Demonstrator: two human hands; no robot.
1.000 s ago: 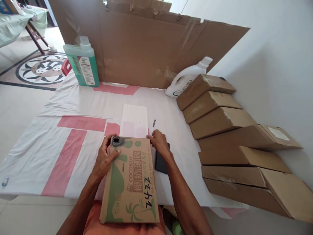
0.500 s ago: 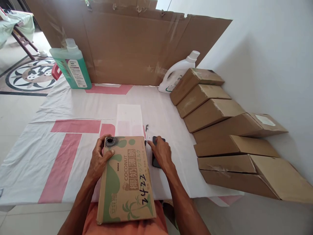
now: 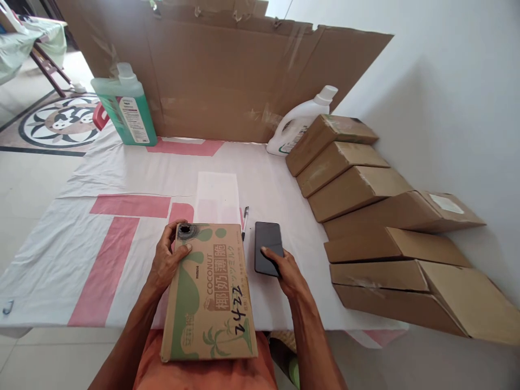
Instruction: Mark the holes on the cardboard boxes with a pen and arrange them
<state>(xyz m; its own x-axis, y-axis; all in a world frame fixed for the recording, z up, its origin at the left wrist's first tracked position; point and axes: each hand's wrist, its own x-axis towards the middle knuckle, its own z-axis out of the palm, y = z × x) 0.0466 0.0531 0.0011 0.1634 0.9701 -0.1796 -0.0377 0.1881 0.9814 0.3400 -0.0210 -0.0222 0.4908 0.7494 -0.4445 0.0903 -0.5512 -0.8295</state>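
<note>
Table (image 3: 81, 281): white-pink cloth (image 3: 122, 179), phone (image 3: 268, 248), pen (image 3: 244, 215), brown boxes (image 3: 357, 189).

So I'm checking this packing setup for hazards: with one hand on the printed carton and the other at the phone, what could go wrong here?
1. The coconut carton overhangs the table edge onto the lap, gripped only at its far corner by the left hand; it could tip or slide off.
2. The right hand touches just the near end of the phone, so a nudge might push it into the pen.
3. The brown boxes lean on each other in a row; a bump may topple them.
</note>
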